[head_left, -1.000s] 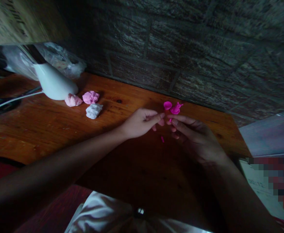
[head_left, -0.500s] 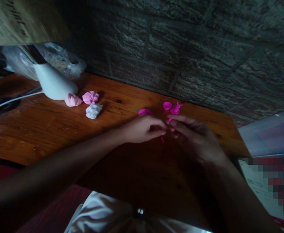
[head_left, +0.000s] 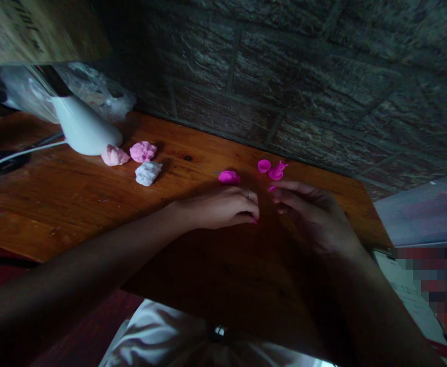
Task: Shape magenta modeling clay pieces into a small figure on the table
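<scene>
My left hand (head_left: 227,207), a ring on one finger, is closed low over the table, its fingertips pinched at a thin magenta clay piece (head_left: 256,222). Just right of it, my right hand (head_left: 309,209) holds a small magenta clay bit (head_left: 272,188) between thumb and fingertips. Behind the left hand lies a magenta clay lump (head_left: 229,177). Beyond my right fingertips sit a small magenta cup shape (head_left: 264,165) and, beside it, a magenta clay figure (head_left: 277,171) with little projections on top.
Two pink clay lumps (head_left: 142,151) and a white lump (head_left: 148,173) lie by the white lamp base (head_left: 87,130) on the wooden table (head_left: 74,199). A clear plastic bag (head_left: 108,94) is behind the lamp. A dark stone-patterned wall (head_left: 284,92) borders the table's back.
My left hand has drawn back from the right hand and down onto the thin magenta piece, uncovering more of the magenta lump. My right hand has shifted slightly right, still holding its bit.
</scene>
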`<state>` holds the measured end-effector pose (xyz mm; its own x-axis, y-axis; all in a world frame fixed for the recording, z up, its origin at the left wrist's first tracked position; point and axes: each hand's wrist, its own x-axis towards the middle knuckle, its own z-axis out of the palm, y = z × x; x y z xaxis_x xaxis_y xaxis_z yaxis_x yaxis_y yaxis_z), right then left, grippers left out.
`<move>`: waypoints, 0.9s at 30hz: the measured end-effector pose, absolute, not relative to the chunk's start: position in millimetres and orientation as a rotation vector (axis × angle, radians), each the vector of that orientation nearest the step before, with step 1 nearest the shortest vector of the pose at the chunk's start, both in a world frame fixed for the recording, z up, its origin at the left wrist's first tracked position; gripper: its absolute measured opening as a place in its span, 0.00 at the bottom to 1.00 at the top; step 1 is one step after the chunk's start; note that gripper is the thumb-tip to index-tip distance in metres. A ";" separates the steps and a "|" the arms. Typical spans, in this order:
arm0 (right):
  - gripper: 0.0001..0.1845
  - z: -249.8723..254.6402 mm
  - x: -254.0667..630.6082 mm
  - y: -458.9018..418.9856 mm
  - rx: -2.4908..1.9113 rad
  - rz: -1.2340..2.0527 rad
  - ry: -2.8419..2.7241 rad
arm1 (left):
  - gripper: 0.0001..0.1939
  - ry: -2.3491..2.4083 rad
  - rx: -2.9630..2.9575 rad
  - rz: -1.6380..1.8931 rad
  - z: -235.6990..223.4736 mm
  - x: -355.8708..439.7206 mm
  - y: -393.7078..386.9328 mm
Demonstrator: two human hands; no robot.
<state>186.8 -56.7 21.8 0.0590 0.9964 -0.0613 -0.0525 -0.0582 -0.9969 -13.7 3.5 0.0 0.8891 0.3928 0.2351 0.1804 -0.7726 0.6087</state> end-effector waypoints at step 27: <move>0.08 22.7 191.3 -59.3 -1.342 0.962 -1.334 | 0.08 0.608 1.596 0.870 -2.2 -1.0 2.3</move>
